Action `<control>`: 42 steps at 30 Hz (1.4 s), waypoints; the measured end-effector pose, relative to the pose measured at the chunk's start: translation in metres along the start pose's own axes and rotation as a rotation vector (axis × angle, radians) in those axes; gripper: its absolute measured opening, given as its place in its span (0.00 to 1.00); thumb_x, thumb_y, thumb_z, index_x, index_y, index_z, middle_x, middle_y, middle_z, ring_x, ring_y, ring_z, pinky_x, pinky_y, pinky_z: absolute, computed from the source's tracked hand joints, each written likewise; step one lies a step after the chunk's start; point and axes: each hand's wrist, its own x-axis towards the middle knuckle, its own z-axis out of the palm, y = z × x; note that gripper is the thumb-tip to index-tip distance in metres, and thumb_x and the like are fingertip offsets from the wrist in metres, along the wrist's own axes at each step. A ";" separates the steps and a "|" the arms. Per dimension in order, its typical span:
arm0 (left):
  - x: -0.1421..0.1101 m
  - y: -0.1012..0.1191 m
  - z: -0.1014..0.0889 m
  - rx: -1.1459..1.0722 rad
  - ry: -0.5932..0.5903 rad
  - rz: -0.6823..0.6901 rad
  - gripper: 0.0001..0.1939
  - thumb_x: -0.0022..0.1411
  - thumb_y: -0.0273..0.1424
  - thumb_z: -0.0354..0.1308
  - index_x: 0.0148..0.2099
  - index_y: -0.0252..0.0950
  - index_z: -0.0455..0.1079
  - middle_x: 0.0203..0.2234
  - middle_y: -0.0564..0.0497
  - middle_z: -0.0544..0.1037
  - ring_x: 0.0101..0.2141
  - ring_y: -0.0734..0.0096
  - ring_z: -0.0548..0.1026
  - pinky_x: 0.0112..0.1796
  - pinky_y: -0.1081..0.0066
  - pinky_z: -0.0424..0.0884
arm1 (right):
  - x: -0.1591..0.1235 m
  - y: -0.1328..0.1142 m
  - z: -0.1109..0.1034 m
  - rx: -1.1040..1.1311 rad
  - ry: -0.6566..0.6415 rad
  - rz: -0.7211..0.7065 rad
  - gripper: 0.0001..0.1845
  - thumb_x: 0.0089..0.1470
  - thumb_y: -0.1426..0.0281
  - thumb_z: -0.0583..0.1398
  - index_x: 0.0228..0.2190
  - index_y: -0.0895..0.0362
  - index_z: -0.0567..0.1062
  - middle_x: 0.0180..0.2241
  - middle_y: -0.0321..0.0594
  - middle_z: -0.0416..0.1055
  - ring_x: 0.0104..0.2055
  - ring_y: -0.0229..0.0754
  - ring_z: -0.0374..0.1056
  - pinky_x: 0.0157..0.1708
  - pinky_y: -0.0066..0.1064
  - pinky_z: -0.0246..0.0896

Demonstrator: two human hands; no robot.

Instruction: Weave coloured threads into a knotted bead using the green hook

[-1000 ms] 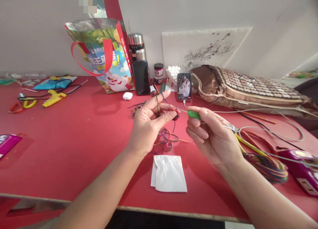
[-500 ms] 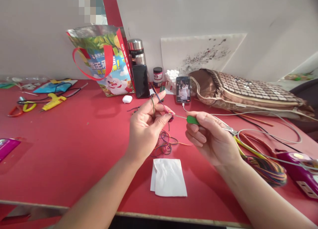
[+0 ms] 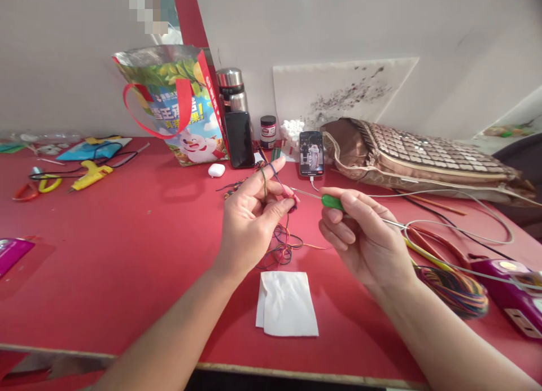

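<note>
My left hand (image 3: 250,218) is raised over the red table (image 3: 118,238), thumb and forefinger pinched on a small knotted piece of coloured threads (image 3: 291,198). Thin threads loop over its fingers and trail down to a loose tangle of coloured threads (image 3: 282,248) on the table. My right hand (image 3: 363,239) is closed round a green-handled needle tool (image 3: 331,201), whose thin metal tip points left at the pinched piece. A folded white paper (image 3: 287,303) lies just below both hands.
A printed gift bag (image 3: 178,105), a flask (image 3: 231,88), a dark phone (image 3: 239,138) and a lit phone (image 3: 311,152) stand at the back. A sequined bag (image 3: 423,156) lies right, with cables, a thread bundle (image 3: 457,289) and a purple device (image 3: 514,292). A yellow glue gun (image 3: 91,173) lies left.
Both hands have stayed close together; the left has shifted slightly and tightened its pinch, and the tool's tip has moved closer to the pinched threads. The view has tilted a little.
</note>
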 end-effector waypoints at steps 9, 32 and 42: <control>0.001 -0.006 0.000 -0.121 0.022 -0.122 0.24 0.58 0.25 0.76 0.57 0.42 0.84 0.32 0.56 0.83 0.36 0.76 0.83 0.42 0.76 0.81 | 0.003 0.000 -0.001 -0.001 0.027 0.045 0.07 0.53 0.65 0.75 0.35 0.55 0.91 0.23 0.34 0.71 0.19 0.28 0.48 0.18 0.25 0.49; -0.001 0.003 0.003 -0.061 0.013 -0.141 0.51 0.57 0.23 0.77 0.78 0.49 0.65 0.28 0.58 0.77 0.33 0.69 0.81 0.40 0.68 0.83 | -0.006 0.007 -0.003 -0.142 -0.105 -0.085 0.08 0.63 0.62 0.72 0.41 0.51 0.90 0.25 0.34 0.76 0.19 0.32 0.61 0.20 0.29 0.61; -0.010 -0.001 0.013 -0.055 0.057 -0.173 0.56 0.58 0.27 0.78 0.82 0.48 0.58 0.27 0.59 0.78 0.28 0.73 0.74 0.32 0.72 0.77 | -0.022 0.035 -0.004 -0.764 -0.071 -0.713 0.18 0.74 0.72 0.61 0.58 0.49 0.85 0.38 0.42 0.81 0.34 0.44 0.75 0.35 0.40 0.75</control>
